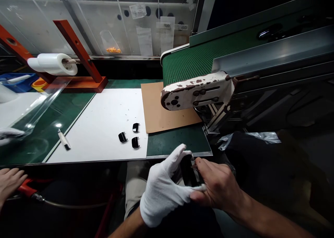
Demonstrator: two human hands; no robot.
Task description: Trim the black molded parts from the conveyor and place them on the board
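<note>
My left hand (167,189), in a white glove, grips a black plastic part (188,170) between thumb and fingers, off the table's front edge. My bare right hand (217,184) is closed at the right side of that part; a small pointed thing shows at its fingertips, too small to name. Three small glossy black pieces (135,142) with metal pins lie on the white sheet (109,119), up and left of my hands.
A green conveyor (193,62) slopes up to the right above a cardboard sheet (167,112). At left are a cutter (64,140), a film roll (57,64) on an orange stand and another person's bare hand (12,182) beside a red-handled air gun (27,189).
</note>
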